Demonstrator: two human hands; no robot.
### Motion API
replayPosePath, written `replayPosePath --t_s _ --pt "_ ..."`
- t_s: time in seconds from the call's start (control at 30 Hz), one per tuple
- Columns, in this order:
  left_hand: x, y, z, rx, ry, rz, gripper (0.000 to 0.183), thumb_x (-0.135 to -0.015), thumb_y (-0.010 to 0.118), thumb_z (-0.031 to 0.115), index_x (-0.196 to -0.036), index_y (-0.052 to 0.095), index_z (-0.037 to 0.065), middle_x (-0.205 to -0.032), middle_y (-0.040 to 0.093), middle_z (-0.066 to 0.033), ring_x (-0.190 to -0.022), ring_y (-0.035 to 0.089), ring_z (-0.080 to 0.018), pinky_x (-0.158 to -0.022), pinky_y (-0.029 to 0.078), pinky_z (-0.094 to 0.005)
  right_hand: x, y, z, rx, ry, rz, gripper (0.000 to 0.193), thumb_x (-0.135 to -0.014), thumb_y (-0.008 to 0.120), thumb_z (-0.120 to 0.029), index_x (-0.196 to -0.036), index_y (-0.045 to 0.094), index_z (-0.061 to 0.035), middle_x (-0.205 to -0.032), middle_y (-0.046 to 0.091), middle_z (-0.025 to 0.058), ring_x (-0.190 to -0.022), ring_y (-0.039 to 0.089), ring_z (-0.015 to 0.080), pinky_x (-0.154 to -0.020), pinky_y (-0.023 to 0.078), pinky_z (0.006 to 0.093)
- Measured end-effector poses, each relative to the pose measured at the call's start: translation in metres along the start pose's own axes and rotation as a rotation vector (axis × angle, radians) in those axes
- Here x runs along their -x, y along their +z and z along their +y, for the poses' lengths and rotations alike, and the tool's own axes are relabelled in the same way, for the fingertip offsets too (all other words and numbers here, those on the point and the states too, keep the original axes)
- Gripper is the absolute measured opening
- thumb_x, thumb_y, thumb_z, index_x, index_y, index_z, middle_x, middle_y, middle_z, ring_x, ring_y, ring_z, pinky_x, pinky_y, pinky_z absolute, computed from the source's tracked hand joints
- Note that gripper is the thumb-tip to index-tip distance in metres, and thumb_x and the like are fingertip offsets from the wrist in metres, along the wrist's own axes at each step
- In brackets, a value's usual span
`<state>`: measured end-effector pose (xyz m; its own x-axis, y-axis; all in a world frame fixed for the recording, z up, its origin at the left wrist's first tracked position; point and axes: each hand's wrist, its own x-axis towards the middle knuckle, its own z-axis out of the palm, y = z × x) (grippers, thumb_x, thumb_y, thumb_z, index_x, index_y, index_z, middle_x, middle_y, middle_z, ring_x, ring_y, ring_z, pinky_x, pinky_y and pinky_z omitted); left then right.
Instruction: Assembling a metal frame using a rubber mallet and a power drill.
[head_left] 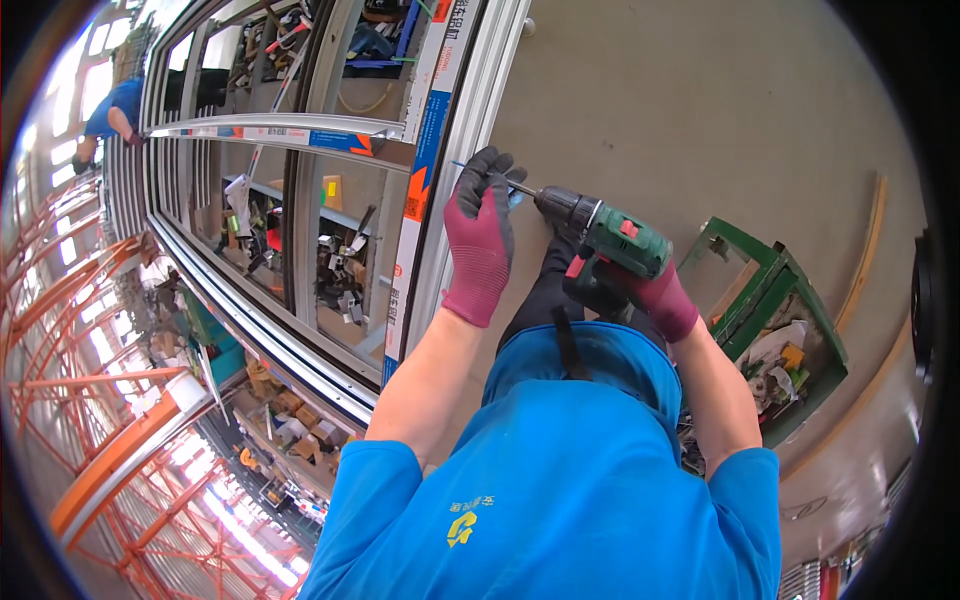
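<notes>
My right hand (668, 303), in a maroon and dark glove, is wrapped round the grip of a green and black cordless drill (626, 243). The drill points left, with a thin metal bit (524, 187) coming out of its black chuck. Closed around the front of the bit are the fingers of my left hand (482, 225), gloved alike. A small blue tip (458, 163) shows past these fingers, and a pale blue bit of something (517, 192) shows beside them; I cannot make out either. Just left of this hand runs the silver aluminium frame (482, 100).
The large frame has crossbars (290, 128) and printed protective film (430, 150). Through its openings, tools and parts (345, 265) show below. To the right stands a green metal bin (800, 330) with scraps. Another person in blue (122, 108) is at the frame's far end.
</notes>
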<state>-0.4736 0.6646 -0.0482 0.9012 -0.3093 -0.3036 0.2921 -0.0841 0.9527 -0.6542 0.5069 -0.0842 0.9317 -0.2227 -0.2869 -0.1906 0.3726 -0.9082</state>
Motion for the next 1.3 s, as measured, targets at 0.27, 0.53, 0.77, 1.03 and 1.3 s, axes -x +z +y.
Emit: replayPosePath --t_s 0.27,0.53,0.77,1.03,1.3 --pt "-0.008 -0.008 -0.003 -0.007 0.006 0.006 0.04 -0.107 0.052 0.0 -0.146 0.055 -0.006 -0.133 0.068 -0.0198 -0.117 0.071 -0.0283 -0.103 0.056 -0.0368 -0.019 -0.006 0.005 0.098 -0.038 -0.031 0.028 -0.087 0.076 -0.003 -0.115 0.074 -0.005 -0.103 0.076 0.0058 -0.097 0.071 0.0154 -0.089 0.058 0.0346" --pt "0.01 -0.036 0.079 -0.479 0.033 0.065 0.049 -0.107 0.063 0.013 -0.152 0.049 -0.001 -0.114 0.07 -0.0132 -0.092 0.07 -0.0145 -0.085 0.058 -0.0292 -0.029 -0.023 0.013 0.036 -0.008 -0.043 0.026 -0.088 0.075 -0.005 -0.114 0.074 -0.004 -0.102 0.077 0.0062 -0.095 0.071 0.015 -0.088 0.059 0.0342" --pt "-0.124 -0.112 0.067 0.076 -0.35 0.495 0.049 -0.094 0.081 0.035 -0.125 0.064 0.003 -0.097 0.069 -0.0091 -0.092 0.07 -0.0234 -0.084 0.062 -0.0406 -0.037 -0.024 0.012 0.133 -0.153 -0.179 0.033 -0.082 0.081 -0.003 -0.114 0.073 -0.004 -0.099 0.076 0.0101 -0.091 0.072 0.0178 -0.084 0.058 0.0342" --pt "-0.136 -0.096 0.046 0.148 -0.172 0.368 0.026 -0.087 0.073 0.02 -0.108 0.068 0.006 -0.095 0.071 -0.0053 -0.092 0.073 -0.0242 -0.086 0.062 -0.039 -0.043 -0.021 0.016 0.136 -0.246 -0.118 0.039 -0.078 0.079 0.003 -0.116 0.07 -0.0021 -0.098 0.075 0.0136 -0.088 0.071 0.0273 -0.086 0.057 0.0366" --pt "-0.15 -0.108 0.041 0.082 -0.261 0.465 0.031 -0.088 0.073 0.023 -0.112 0.067 0.004 -0.102 0.07 -0.0091 -0.092 0.072 -0.0252 -0.088 0.06 -0.0381 -0.056 -0.024 0.008 0.198 -0.321 -0.161 0.052 -0.074 0.075 0.005 -0.125 0.069 -0.0025 -0.105 0.074 0.0187 -0.092 0.071 0.0386 -0.087 0.057 0.0391"
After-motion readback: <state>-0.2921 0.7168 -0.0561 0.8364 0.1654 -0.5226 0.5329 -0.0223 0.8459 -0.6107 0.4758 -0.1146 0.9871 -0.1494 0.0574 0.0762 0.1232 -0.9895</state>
